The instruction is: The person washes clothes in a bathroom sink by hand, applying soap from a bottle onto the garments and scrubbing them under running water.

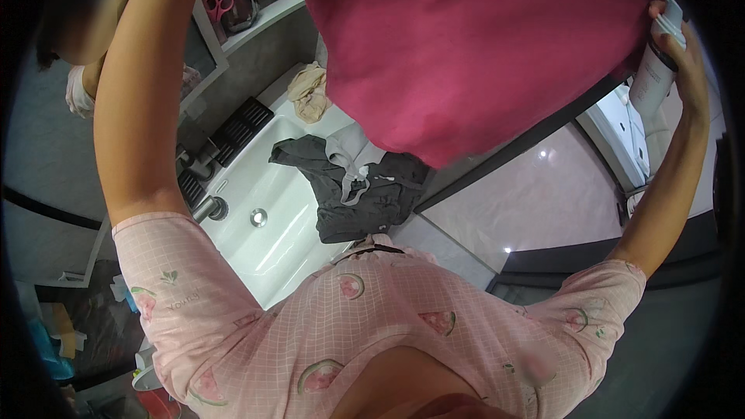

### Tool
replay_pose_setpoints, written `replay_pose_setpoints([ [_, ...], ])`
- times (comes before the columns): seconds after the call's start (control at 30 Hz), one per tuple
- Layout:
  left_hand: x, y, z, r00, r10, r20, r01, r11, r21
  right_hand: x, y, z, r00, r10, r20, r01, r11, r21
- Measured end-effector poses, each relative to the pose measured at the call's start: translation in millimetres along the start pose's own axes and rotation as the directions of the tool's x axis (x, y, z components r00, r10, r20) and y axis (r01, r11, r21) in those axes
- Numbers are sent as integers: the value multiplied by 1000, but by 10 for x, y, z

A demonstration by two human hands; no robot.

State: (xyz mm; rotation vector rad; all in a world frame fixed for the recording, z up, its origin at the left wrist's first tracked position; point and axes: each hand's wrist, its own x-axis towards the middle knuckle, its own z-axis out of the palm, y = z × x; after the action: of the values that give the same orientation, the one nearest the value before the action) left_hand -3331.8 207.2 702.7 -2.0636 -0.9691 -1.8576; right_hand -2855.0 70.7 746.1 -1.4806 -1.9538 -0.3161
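Observation:
A large pink-red cloth, perhaps a garment (473,54), hangs spread out across the top of the view. My left arm (140,85) reaches up past the upper edge, so the left hand is hidden. At the far right my right hand (687,62) is closed around the top of a pale grey bottle (653,81) with a dark collar and a white spray head. This hand is beside the cloth's right edge; whether it also grips the cloth is unclear. Below the cloth lies a dark grey garment (365,194) with a light grey drawstring, over the basin's edge.
The white washbasin (291,252) has a dark faucet (209,208). A crumpled beige cloth (310,93) lies on its far rim near black slotted trays (240,130). Pink scissors (219,6) stand by a shelf (264,19). A mirror (46,136) is on the left.

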Motion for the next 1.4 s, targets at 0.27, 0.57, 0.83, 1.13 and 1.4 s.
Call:
replay_pose_setpoints([
  [0.27,-228,131,-171,1000,-26,18,26,999,-19,-257,3,25,999,-38,-36,38,999,-2],
  [0.57,-574,-92,-904,891,-329,311,402,891,-209,-650,336,-365,951,-262,164,280,955,-97],
  [0.83,-1695,-864,35,201,-615,762,967,248,-55,-316,132,1631,890,-372,264,365,928,75],
  [1.13,-3945,-2004,507,370,-914,169,878,403,257,-1209,282,3655,989,-120,-88,146,899,413],
  [1.4,-5318,-576,246,343,-935,89,820,344,457,-2386,123,3894,631,295,718,-753,456,474],
])
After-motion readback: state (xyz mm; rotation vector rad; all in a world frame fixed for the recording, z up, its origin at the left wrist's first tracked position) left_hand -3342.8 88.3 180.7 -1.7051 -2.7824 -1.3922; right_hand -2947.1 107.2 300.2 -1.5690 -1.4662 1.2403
